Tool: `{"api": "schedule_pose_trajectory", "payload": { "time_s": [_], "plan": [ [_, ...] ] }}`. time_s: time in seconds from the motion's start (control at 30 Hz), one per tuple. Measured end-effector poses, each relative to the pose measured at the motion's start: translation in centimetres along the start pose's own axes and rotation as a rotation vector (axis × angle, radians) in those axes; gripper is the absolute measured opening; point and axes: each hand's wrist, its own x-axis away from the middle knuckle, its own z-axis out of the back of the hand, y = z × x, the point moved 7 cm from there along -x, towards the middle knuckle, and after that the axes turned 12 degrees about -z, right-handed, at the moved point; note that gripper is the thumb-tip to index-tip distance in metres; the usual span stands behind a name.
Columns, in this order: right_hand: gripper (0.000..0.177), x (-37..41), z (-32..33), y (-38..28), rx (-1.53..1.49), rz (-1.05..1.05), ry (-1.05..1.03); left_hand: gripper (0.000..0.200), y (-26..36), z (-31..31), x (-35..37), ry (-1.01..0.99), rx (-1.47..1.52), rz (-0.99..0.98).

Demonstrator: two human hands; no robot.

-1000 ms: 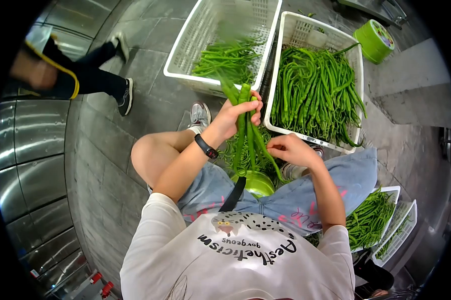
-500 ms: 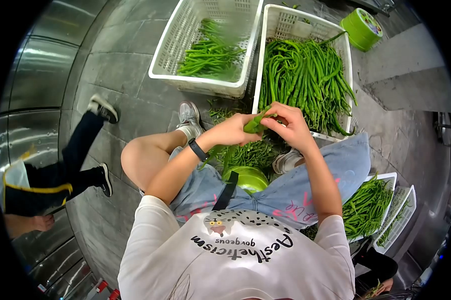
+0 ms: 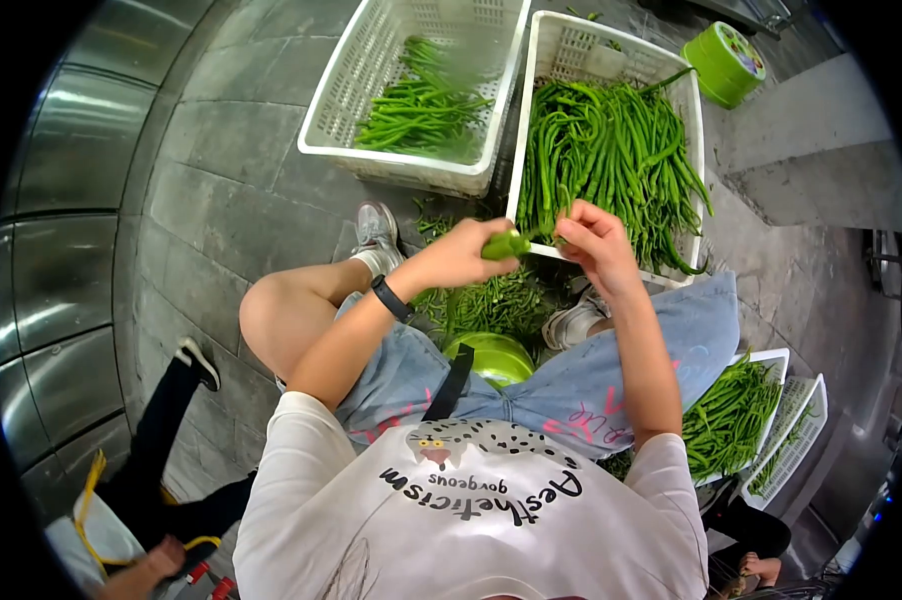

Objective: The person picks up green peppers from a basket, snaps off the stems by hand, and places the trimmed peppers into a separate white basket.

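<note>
My left hand (image 3: pixel 463 256) is closed round several green chili peppers (image 3: pixel 506 245), their ends poking out toward the right. My right hand (image 3: pixel 599 246) is just to the right of them, thumb and fingertips pinched on a thin green pepper stem (image 3: pixel 563 200). A narrow gap separates the two hands. Both are over the near edge of a white crate (image 3: pixel 516 190) heaped with long green chili peppers (image 3: pixel 611 140). Below the hands, a pile of green stems and scraps (image 3: pixel 496 308) lies on the floor between my shoes.
Another white crate (image 3: pixel 316 140) at the upper left holds fewer peppers. A green round stool (image 3: pixel 723 65) stands at the upper right. More pepper-filled baskets (image 3: pixel 786 420) are at the lower right. A green rounded object (image 3: pixel 491 358) is beneath me. Other people (image 3: pixel 151 480) are at the lower left and lower right.
My right hand has pulled away from the left, moving right with the stem in its fingertips. My left hand has shifted slightly left. The person at the left has moved down the view.
</note>
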Motion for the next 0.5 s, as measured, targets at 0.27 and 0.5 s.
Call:
{"api": "schedule_pose_trajectory", "payload": {
  "time_s": [0.27, 0.5],
  "plan": [
    [0.025, 0.7, -1.9, 1.0, 0.692, 0.047, 0.090, 0.039, 0.9, 4.8, 1.3, 0.401, -0.784, -0.080],
    [0.036, 0.0, -2.3, 1.5, 0.772, 0.107, 0.043, 0.044, 2.0, 1.9, 1.1, 0.275, -0.931, -0.123]
  ]
}}
